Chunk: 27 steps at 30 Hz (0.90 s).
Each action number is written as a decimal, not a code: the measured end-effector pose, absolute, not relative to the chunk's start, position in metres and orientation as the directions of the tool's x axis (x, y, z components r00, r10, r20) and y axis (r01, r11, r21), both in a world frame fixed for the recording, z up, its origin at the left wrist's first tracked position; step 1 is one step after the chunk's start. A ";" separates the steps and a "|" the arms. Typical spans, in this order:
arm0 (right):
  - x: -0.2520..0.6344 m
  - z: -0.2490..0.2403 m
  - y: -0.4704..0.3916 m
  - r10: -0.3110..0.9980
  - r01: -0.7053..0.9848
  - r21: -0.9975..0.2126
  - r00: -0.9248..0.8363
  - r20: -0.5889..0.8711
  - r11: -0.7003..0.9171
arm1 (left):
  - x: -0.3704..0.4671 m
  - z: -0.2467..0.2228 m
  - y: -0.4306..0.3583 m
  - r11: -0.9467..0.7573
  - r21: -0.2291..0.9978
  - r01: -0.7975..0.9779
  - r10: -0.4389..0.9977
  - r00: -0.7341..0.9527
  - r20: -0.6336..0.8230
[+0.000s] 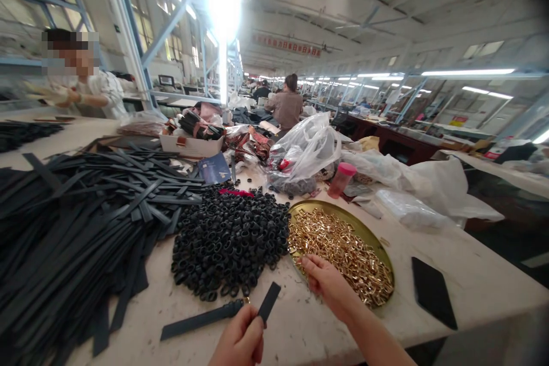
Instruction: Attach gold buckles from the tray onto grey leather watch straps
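Near the bottom centre, my left hand point(242, 334) is closed on a short black strap point(270, 302). Just beyond its fingers a longer black strap point(193, 321) lies on the table, with dark loops and a bit of gold at its right end. My right hand point(319, 280) is at the near left edge of a round gold tray point(369, 234) heaped with small gold buckles point(343, 251); its fingers are pinched on a small gold buckle. A pile of small black loops point(231, 240) sits left of the tray.
Many black straps point(107, 217) cover the left side. A phone point(434, 293) lies right of the tray. Behind are a pink-lidded jar point(342, 180), a plastic bag point(306, 148) and an open box point(191, 146). A person point(86, 88) works at the far left.
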State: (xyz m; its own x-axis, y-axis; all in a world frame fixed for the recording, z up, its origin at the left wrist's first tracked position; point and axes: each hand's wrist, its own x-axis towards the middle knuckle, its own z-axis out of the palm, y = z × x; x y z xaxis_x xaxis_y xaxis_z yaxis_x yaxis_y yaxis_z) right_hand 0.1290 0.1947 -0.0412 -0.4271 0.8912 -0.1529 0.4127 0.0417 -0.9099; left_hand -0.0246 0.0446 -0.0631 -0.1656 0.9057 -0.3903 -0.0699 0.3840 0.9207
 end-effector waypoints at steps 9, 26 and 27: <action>0.077 -0.059 0.093 0.559 -0.197 -0.658 -0.727 -0.400 -0.727 | -0.040 -0.027 0.038 0.279 0.840 0.465 0.934 -0.334 -0.125; 0.087 -0.064 0.089 0.641 -0.484 -0.424 -0.628 -0.441 -0.766 | -0.040 -0.026 0.008 0.334 0.826 0.455 0.933 -0.282 -0.222; 0.087 -0.066 0.091 0.666 -0.506 -0.434 -0.589 -0.457 -0.745 | -0.038 -0.032 0.004 0.353 0.828 0.436 0.931 -0.254 -0.263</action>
